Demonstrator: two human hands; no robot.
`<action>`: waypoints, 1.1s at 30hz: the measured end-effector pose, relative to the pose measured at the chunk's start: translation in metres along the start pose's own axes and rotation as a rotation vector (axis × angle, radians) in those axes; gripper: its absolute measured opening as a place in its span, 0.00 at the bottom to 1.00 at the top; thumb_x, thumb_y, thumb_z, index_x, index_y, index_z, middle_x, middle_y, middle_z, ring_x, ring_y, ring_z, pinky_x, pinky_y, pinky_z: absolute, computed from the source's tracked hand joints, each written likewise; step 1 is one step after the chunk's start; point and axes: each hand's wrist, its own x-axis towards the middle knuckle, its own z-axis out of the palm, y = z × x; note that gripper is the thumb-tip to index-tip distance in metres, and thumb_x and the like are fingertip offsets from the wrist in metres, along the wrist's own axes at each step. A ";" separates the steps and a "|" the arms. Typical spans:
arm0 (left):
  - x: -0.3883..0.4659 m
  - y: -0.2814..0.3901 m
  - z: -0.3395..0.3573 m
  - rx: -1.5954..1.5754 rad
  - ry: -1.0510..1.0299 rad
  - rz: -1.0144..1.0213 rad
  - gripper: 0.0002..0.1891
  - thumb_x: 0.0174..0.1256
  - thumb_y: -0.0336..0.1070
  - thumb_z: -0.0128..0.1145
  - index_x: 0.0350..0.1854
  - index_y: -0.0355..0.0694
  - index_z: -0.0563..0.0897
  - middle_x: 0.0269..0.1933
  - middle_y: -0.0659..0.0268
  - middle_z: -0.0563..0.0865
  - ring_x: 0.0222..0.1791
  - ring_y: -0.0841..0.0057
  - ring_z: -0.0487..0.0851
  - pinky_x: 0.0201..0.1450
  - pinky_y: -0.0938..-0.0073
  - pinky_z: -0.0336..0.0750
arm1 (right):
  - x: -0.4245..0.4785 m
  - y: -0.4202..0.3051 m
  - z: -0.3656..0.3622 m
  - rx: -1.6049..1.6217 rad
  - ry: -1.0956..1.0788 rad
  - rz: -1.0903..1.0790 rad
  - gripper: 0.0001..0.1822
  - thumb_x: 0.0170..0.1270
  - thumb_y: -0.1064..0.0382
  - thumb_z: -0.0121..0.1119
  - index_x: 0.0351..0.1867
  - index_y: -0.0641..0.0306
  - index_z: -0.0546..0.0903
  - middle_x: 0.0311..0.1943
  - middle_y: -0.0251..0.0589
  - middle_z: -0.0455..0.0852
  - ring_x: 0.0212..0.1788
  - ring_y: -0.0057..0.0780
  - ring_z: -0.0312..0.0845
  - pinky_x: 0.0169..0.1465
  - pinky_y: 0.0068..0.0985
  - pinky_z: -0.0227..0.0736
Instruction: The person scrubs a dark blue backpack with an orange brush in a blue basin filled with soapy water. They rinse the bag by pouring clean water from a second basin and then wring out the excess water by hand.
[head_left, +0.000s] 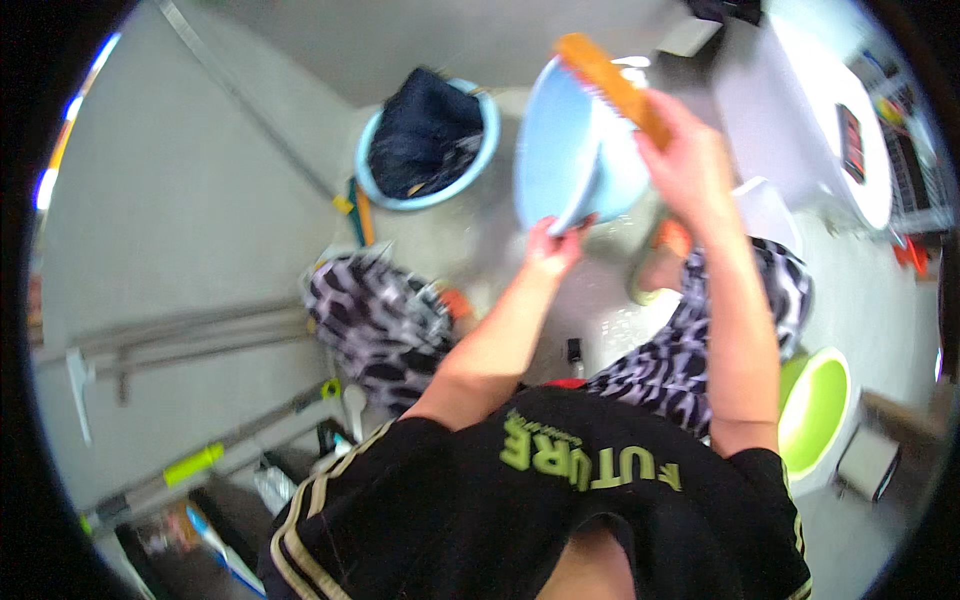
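A light-blue plastic basin (551, 150) is tipped on its side in front of me, its hollow facing left. The near part of its rim is gripped by my left hand (556, 244). My right hand (686, 169) holds an orange scrubbing brush (600, 71) by one end, with the bristles against or very close to the basin's upper side; blur hides whether they touch. Left of it, a second light-blue basin (491, 124) stands on the wet floor and holds dark cloth (427, 135).
A white washbasin (787, 127) juts out at the right, with a dark phone-like object (851, 142) on top. A green basin (817, 420) leans at the lower right. Slim poles (225, 315) run along the left wall. A toothbrush (221, 547) lies lower left.
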 end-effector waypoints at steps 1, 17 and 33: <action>-0.005 0.022 -0.008 0.203 0.025 0.022 0.27 0.62 0.32 0.45 0.63 0.25 0.61 0.61 0.38 0.70 0.33 0.68 0.82 0.26 0.84 0.81 | 0.003 -0.007 0.004 -0.097 0.038 -0.097 0.21 0.56 0.58 0.61 0.53 0.53 0.79 0.38 0.47 0.86 0.41 0.47 0.83 0.44 0.41 0.77; 0.006 0.068 -0.045 0.878 0.257 0.389 0.23 0.63 0.46 0.61 0.51 0.32 0.73 0.45 0.53 0.80 0.46 0.64 0.82 0.44 0.71 0.82 | -0.006 0.093 -0.056 -0.049 0.041 0.321 0.22 0.55 0.55 0.62 0.48 0.68 0.79 0.34 0.50 0.87 0.35 0.43 0.84 0.41 0.37 0.77; -0.043 0.089 -0.052 0.902 0.564 0.155 0.39 0.65 0.41 0.58 0.70 0.34 0.50 0.61 0.40 0.65 0.56 0.52 0.76 0.58 0.50 0.75 | -0.059 0.139 -0.172 -0.111 0.073 0.503 0.26 0.54 0.53 0.67 0.51 0.67 0.80 0.29 0.45 0.86 0.27 0.31 0.82 0.34 0.29 0.74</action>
